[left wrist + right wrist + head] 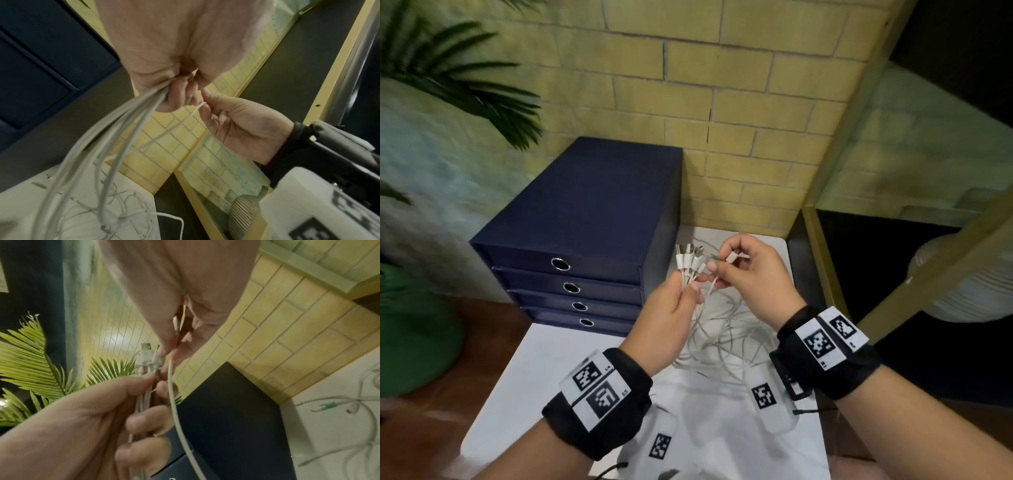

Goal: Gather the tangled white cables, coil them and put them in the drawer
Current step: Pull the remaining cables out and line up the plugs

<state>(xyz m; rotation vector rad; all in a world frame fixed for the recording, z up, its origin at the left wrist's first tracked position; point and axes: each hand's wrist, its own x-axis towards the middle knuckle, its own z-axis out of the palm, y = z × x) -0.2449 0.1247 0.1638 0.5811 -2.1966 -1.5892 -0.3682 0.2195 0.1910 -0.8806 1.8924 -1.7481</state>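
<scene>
Several white cables (726,339) lie tangled on the white table (544,370) and rise to both hands. My left hand (671,308) grips a bunch of them just below their USB plugs (688,255), which stick up side by side; in the left wrist view the gripped strands (123,129) hang down from the fist. My right hand (750,270) pinches one more cable end (732,257) close beside that bunch, and its cord (176,410) runs down from the fingers. The dark blue drawer unit (592,219) stands to the left with all drawers closed.
A yellow brick wall (722,102) backs the table. A palm plant (448,85) in a green pot (410,335) stands at the left. A wooden shelf frame (825,260) and a ribbed white vase (969,274) are at the right.
</scene>
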